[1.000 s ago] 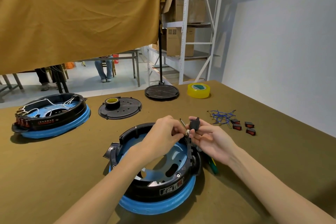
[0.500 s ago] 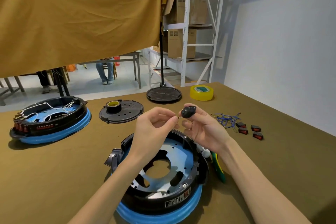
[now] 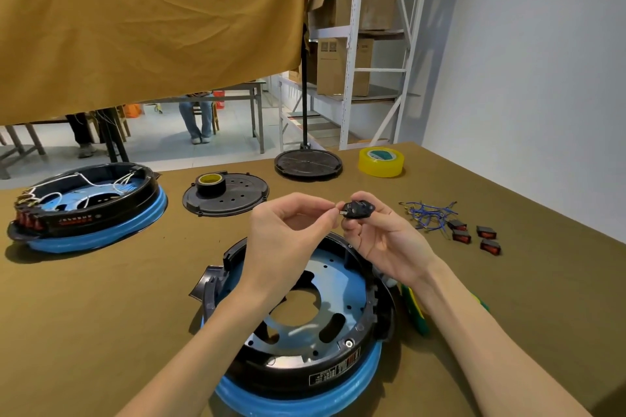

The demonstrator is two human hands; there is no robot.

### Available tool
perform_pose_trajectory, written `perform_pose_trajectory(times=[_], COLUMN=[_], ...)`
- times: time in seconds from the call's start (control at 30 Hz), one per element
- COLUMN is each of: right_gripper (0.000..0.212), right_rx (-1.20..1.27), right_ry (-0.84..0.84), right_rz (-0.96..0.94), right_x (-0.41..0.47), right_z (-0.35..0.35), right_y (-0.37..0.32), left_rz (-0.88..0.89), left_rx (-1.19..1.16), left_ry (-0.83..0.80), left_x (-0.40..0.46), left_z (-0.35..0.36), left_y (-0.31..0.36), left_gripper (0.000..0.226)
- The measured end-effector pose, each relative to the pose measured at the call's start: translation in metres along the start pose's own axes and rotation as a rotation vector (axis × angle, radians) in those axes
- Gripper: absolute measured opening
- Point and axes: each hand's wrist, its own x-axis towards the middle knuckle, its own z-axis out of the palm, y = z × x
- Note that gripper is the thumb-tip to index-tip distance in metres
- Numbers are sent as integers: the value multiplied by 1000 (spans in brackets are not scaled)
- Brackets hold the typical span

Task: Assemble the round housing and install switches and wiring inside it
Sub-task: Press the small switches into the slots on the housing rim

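A round black housing (image 3: pixel 359 354) with a blue rim and a metal plate inside lies in front of me on the table. Above its far edge my right hand (image 3: pixel 386 240) holds a small black socket part (image 3: pixel 358 209) between thumb and fingers. My left hand (image 3: pixel 288 227) pinches a small metal piece (image 3: pixel 341 212) at that part's left side. Several red rocker switches (image 3: pixel 474 235) and a bundle of blue wires (image 3: pixel 428 213) lie to the right.
A second housing (image 3: pixel 91 203) with white wiring and red switches sits at the left. Behind are a black cover plate (image 3: pixel 237 201) carrying a tape roll (image 3: pixel 211 183), a round stand base (image 3: pixel 308 164) and yellow tape (image 3: pixel 381 162). A green-handled tool (image 3: pixel 415 310) lies right of the housing.
Both hands have risen from the housing's rim and now hold the black part higher, above the housing. The part has turned in my right hand.
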Motion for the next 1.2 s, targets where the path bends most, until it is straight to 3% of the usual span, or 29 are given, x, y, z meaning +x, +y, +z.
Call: perform_pose_trajectory(times=[0.23, 0.4, 0.53, 0.6, 0.9, 1.2], right_gripper=[19, 32, 18, 22, 25, 23], right_rx=[-25, -61, -125, -169, -137, -178], right_ry=[32, 46, 29, 38, 65, 27], right_rz=[-17, -15, -29, -46, -56, -46], right_x=[-2, -3, -4, -4, -7, -10], right_z=[4, 6, 8, 9, 11, 14], right_y=[-1, 0, 0, 0, -4, -3], left_rz=[32, 42, 78, 73, -45, -113], left_rx=[43, 80, 145, 155, -37, -66], left_ry=[23, 25, -10, -16, -72, -85], left_x=[-2, -3, -4, -5, -1, -2], left_z=[1, 0, 0, 0, -5, -5], left_y=[2, 2, 0, -1, -2, 0], left_gripper=[13, 11, 10, 12, 20, 21])
